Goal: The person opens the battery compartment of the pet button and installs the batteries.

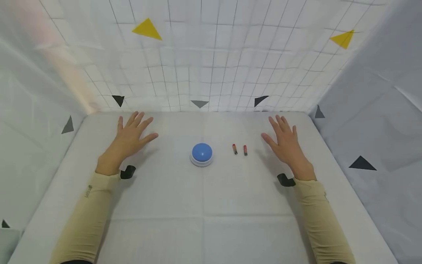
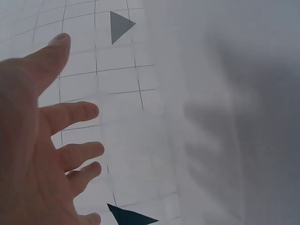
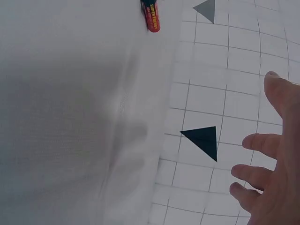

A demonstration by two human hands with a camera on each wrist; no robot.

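Observation:
A round blue push button in a white base sits near the middle of the white table. To its right lie two small red and black batteries, the left one and the right one, a short gap apart. My left hand is spread with straight fingers over the table's left side, holding nothing. On the other side my right hand has its fingers spread too and holds nothing; the batteries are nearest to it. In the right wrist view a battery shows at the top edge, lettered "SUPER ENERGY".
A white wall sheet with grid lines and yellow, grey and black triangles rises behind the table. Pale side sheets stand at left and right. Black wrist mounts project from both sleeves.

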